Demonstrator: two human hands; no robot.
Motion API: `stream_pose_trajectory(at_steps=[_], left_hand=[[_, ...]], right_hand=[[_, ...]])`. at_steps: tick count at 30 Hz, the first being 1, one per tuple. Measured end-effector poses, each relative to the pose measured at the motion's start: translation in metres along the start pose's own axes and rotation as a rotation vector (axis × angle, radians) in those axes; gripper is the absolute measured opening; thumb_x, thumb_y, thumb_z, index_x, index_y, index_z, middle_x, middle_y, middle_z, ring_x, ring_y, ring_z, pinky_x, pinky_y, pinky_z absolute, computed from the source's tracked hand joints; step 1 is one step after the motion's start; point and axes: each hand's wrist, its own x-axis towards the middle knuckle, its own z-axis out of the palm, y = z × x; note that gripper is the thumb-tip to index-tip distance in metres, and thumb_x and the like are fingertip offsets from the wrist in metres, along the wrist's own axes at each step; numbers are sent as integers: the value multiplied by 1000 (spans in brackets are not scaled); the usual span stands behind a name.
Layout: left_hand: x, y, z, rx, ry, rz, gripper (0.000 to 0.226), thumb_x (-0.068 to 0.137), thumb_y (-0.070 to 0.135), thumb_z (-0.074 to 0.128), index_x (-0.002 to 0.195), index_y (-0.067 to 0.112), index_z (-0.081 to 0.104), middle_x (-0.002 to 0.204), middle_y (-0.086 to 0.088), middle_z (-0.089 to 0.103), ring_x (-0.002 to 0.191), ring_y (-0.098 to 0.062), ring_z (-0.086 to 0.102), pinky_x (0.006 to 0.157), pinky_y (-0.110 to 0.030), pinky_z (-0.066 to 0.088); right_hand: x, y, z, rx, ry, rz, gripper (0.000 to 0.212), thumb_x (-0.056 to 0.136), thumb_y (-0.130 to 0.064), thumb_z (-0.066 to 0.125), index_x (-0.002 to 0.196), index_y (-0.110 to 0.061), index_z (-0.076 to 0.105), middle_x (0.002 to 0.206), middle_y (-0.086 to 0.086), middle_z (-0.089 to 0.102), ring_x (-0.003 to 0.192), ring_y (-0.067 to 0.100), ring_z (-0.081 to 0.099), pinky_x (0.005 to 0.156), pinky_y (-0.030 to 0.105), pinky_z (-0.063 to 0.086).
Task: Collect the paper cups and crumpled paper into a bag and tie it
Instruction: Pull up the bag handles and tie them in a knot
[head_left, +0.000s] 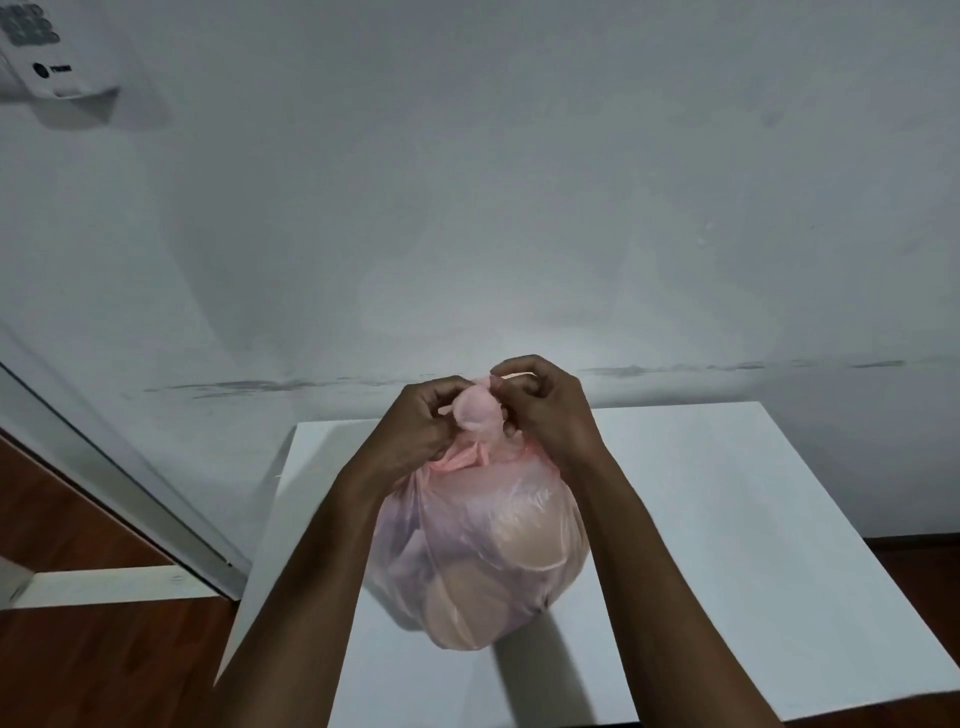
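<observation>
- A white table stands against a pale, scuffed wall.
- Dark wooden floor lies at the left.
- A white wall-mounted device hangs upper left.

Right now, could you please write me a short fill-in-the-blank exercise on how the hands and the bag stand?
1. The bag stands on a white ____.
2. The plastic of the bag is see-through and ____ in colour.
3. The left hand and right hand both grip the gathered ____ of the bag.

Missing words: table; pink; top
</observation>
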Motion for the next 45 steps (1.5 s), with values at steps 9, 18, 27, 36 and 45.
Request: stream_pose_trajectory(at_steps=[9, 18, 27, 36, 45], left_hand=[[4, -3, 11, -137, 187, -28, 26, 84, -6, 67, 76, 8, 47, 70, -1, 56, 41, -11, 28, 39, -19, 26], [11, -11, 16, -8, 282, -50, 41, 77, 25, 82, 80, 20, 41, 75, -4, 53, 49, -10, 40, 45, -24, 33], [1, -4, -29, 19, -211, -175, 45, 75, 27, 79, 113, 10, 63, 102, -18, 74, 97, -34, 71, 91, -43, 54], [5, -12, -28, -200, -14, -271, 9, 94, 3, 55, 95, 11, 58, 71, -12, 60, 58, -19, 56, 55, -24, 48], [15, -20, -28, -210, 7, -245, 29, 98, 39, 57, 110, 17, 72, 106, -17, 72, 94, -31, 68, 93, -46, 52]], right_hand=[[-8, 12, -2, 83, -117, 86, 12, 86, -4, 67, 94, -2, 75, 84, 20, 71, 73, 23, 66, 68, 32, 53], [-11, 18, 0, 146, -73, 97, 11, 81, -17, 76, 86, -7, 77, 82, 12, 70, 78, 22, 59, 76, 36, 49], [-14, 31, 20, 686, -165, 205, 18, 83, 0, 67, 101, 1, 69, 116, 28, 63, 112, 44, 55, 108, 62, 35], [-9, 17, 3, -176, -269, -164, 26, 79, 14, 60, 92, -3, 75, 92, 6, 73, 83, 15, 66, 76, 24, 51], [-4, 36, 20, -773, 242, -619, 20, 75, 3, 71, 88, -11, 79, 86, -5, 45, 65, 1, 40, 63, 1, 32]])
